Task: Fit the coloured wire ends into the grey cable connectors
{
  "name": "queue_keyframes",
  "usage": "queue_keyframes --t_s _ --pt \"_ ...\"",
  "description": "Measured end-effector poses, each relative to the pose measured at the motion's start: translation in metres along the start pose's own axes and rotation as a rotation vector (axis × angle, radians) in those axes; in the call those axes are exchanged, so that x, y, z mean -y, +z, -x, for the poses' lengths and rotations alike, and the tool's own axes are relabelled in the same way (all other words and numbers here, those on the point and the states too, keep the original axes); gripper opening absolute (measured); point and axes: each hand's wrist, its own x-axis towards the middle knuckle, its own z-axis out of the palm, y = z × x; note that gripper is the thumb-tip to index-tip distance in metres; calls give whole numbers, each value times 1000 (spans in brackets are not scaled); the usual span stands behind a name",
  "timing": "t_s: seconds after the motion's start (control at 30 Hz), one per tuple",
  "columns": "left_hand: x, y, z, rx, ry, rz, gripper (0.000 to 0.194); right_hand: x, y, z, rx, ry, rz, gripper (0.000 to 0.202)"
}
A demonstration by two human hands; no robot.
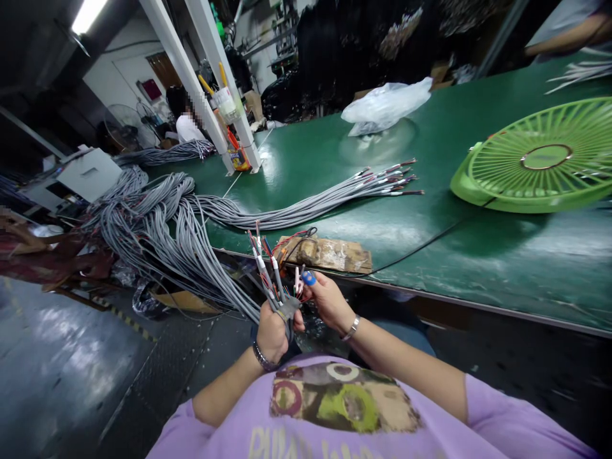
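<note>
Near the table's front edge, my left hand (273,333) is closed round a bunch of grey cables (278,280), whose stripped ends with thin coloured wires point up. Dark grey material wraps the bunch beside my fingers. My right hand (329,299) is just right of it, thumb and finger pinched by the wire ends, with blue tape on a fingertip. What it pinches is too small to make out. Behind my hands, a wooden block (335,255) with a red and a black wire lies on the green table (421,255).
A large heap of grey cables (186,236) hangs over the table edge at left. More cables (325,203) stretch across the middle. A green fan (545,156) stands right, a plastic bag (387,105) behind. White posts (215,76) rise at back left. Other people are partly visible.
</note>
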Motion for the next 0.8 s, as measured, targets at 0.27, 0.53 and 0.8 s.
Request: queue_keyframes --t_s 0.27,0.53,0.8 --pt "1 -1 -2 -28 14 16 30 -2 2 -5 181 239 -241 46" --pt "3 -1 -1 -43 -21 -12 30 -7 2 -10 105 263 -380 35" --pt "3 -6 7 -34 18 0 29 -4 -3 -3 198 330 -416 40"
